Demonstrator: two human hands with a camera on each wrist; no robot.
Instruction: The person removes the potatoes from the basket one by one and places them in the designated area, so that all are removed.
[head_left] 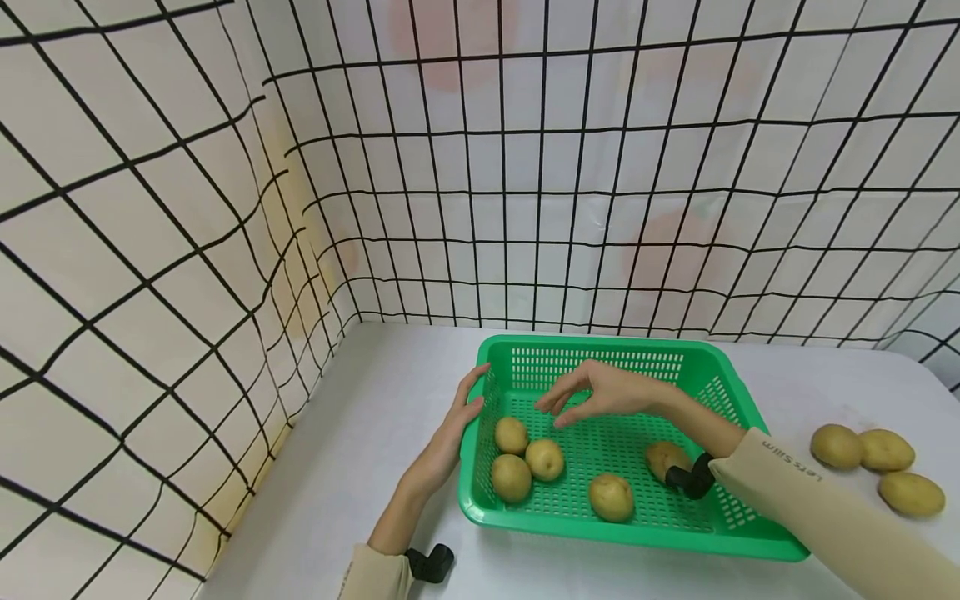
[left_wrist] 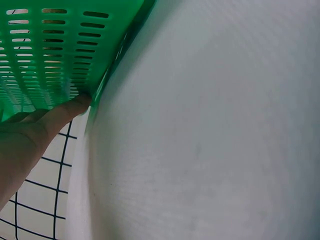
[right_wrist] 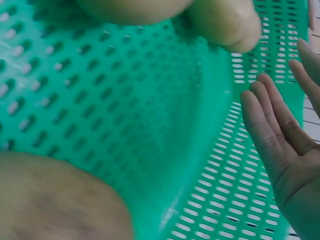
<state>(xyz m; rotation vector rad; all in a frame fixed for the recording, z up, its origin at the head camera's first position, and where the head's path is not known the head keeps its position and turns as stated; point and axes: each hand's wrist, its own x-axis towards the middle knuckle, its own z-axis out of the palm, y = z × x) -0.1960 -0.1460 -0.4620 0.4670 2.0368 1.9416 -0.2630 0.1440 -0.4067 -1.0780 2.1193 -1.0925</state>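
A green plastic basket [head_left: 637,533] with slotted walls stands on the white table and holds several potatoes. Three of them, one being a potato [head_left: 545,459], cluster at its left end. A potato [head_left: 611,497] lies near the front wall; another potato [head_left: 667,460] is partly covered by the right wrist's black camera. My left hand [head_left: 450,429] rests at the basket's left rim, fingers extended; in the left wrist view it lies against the slotted outer wall [left_wrist: 60,55]. Above the basket floor hovers my right hand [head_left: 600,392], fingers loosely bent, nothing held.
Right of the basket, three more potatoes [head_left: 887,451] lie on the table [head_left: 375,400]. A black wire grid [head_left: 525,192] rises behind the table and along its left side, with pale sheeting behind it.
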